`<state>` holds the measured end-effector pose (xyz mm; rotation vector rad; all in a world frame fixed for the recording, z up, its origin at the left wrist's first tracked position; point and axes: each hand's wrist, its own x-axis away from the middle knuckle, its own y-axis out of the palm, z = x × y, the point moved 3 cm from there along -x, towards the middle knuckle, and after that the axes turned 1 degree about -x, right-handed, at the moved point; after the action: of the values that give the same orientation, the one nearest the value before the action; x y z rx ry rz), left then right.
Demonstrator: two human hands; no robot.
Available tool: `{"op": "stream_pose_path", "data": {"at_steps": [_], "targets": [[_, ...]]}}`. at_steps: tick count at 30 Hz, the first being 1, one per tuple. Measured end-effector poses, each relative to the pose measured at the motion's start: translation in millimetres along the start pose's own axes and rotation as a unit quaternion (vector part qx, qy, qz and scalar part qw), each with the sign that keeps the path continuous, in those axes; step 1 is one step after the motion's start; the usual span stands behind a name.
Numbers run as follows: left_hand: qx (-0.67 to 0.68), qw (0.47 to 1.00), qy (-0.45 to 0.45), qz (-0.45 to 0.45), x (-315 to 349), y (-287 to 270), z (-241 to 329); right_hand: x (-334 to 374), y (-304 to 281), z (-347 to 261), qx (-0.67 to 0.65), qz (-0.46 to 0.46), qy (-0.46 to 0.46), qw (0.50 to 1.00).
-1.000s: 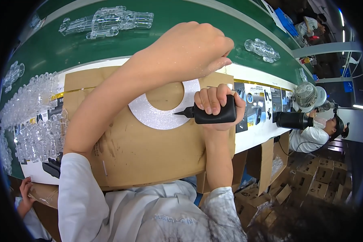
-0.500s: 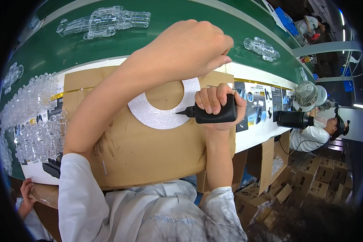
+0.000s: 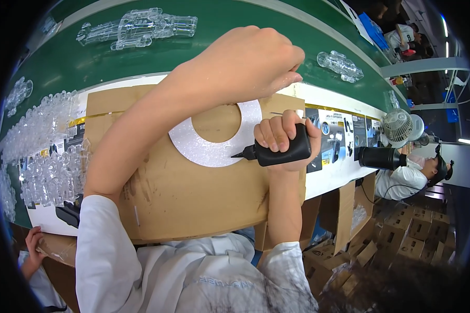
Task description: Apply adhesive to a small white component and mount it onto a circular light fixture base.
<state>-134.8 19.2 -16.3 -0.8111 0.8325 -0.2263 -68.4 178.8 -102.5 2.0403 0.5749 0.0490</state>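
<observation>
A flat, glittery white ring (image 3: 196, 148) lies on a sheet of brown cardboard (image 3: 193, 203) in front of me. My right hand (image 3: 290, 138) is wrapped round a small black squeeze bottle (image 3: 284, 152). Its pointed nozzle aims left, with the tip over the ring's near right part; whether it touches cannot be told. My left hand (image 3: 258, 60) reaches across the ring's far side, its fingers curled and turned away from view. Anything pinched in them is hidden, and my left forearm covers the ring's far left part.
Clear plastic pieces (image 3: 52, 172) are massed at the left. More clear parts (image 3: 141, 28) lie on the green belt (image 3: 235, 18) beyond. At right are a larger black bottle (image 3: 381, 157), a white fan (image 3: 397, 128), cartons (image 3: 418, 224) and a co-worker (image 3: 407, 177). Another person's hand (image 3: 34, 245) shows lower left.
The nozzle tip has shifted slightly toward me, nearer the ring's near edge, and the bottle has tilted a little. My left hand keeps its curled pose; the whole view has shifted slightly.
</observation>
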Motion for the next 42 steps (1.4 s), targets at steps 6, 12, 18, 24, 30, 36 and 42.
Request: {"op": "stream_pose_path", "data": {"at_steps": [6, 12, 18, 24, 30, 36, 42], "targets": [[0.000, 1.000, -0.011, -0.017, -0.4, 1.4, 0.8, 2.3, 1.1, 5.9, -0.009, 0.015, 0.021, 1.000], [-0.009, 1.000, -0.010, -0.020, -0.5, 2.0, 0.1, 3.3, 3.7, 7.4, 0.004, 0.023, 0.027, 0.999], [-0.030, 0.999, -0.014, -0.027, -1.0, 2.5, -0.3, 3.7, 1.8, 8.4, 0.011, 0.031, 0.035, 0.999], [-0.044, 0.999, -0.014, -0.029, -0.7, 3.2, -2.2, 2.8, 1.5, 7.9, 0.014, 0.035, 0.038, 0.999], [-0.035, 0.999, -0.010, -0.024, -0.9, 1.5, -1.1, 3.4, 0.4, 6.1, 0.021, 0.037, 0.036, 0.998], [-0.037, 0.999, -0.017, -0.029, -0.7, 0.5, -1.7, 2.0, 7.7, 5.5, 0.017, -0.008, 0.028, 0.999], [-0.027, 1.000, -0.004, 0.000, -1.2, -0.7, -2.2, 5.1, 21.3, 31.8, -0.035, -0.084, -0.014, 0.996]]}}
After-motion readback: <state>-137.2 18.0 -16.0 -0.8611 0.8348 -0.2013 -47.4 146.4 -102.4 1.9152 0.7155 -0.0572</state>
